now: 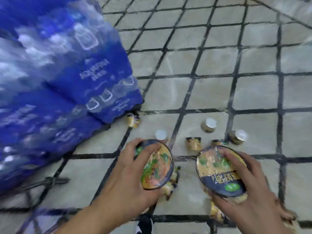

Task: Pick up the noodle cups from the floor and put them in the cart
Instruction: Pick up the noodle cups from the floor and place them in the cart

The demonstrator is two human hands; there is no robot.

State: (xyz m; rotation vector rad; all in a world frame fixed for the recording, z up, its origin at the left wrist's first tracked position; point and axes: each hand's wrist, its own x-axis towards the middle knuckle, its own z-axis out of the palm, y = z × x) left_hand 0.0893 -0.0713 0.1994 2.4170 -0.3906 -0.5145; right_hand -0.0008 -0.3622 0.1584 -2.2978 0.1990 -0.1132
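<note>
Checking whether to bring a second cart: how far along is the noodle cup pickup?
Early. Done: nothing visibly; the wire cart holds only blue water packs. In hand: the left hand holds one cup, the right hand another. Left: at least six cups lie on the floor below, including one near the packs and one upturned.

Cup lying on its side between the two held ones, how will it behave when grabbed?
The tipped cup has a round tapered body, so a nudge would probably roll it in an arc. It looks like a thin-walled noodle cup, likely light and easy to dent. Its wrap seems glossy, like the cup in the left hand, so possibly slippery.
</note>
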